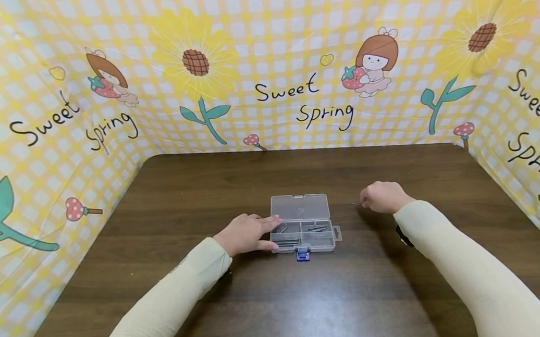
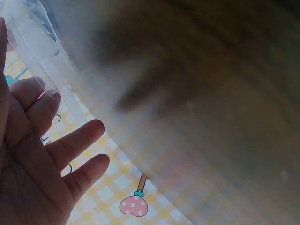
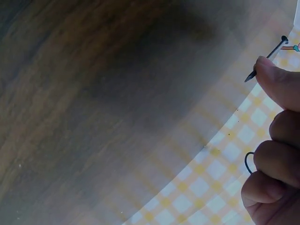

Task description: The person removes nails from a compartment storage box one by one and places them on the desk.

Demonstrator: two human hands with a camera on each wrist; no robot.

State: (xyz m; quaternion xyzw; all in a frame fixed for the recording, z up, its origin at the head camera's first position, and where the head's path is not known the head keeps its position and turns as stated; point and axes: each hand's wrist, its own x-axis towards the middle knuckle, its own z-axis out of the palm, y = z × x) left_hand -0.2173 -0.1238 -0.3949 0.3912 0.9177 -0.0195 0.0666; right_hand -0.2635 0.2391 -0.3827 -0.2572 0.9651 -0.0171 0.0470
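A clear plastic compartment box (image 1: 323, 241) lies on the table with its lid (image 1: 299, 208) laid back. Nails (image 1: 286, 242) fill the front left compartment, and smaller metal pieces (image 1: 317, 228) lie in the back right one. My left hand (image 1: 244, 234) rests at the box's left end, forefinger by the hinge side and thumb at the front corner. Its other fingers (image 2: 77, 143) stretch out straight. To the right of the box, my right hand (image 1: 385, 197) pinches a nail (image 3: 277, 48) between thumb and forefinger. The nail's point and flat head both stick out.
A blue latch (image 1: 302, 255) hangs from the box's front edge, and a hanging tab (image 1: 338, 233) juts from its right side. Brown wooden table (image 1: 280, 314) surrounds the box. A yellow checked cloth (image 1: 284, 42) stands as walls behind and on both sides.
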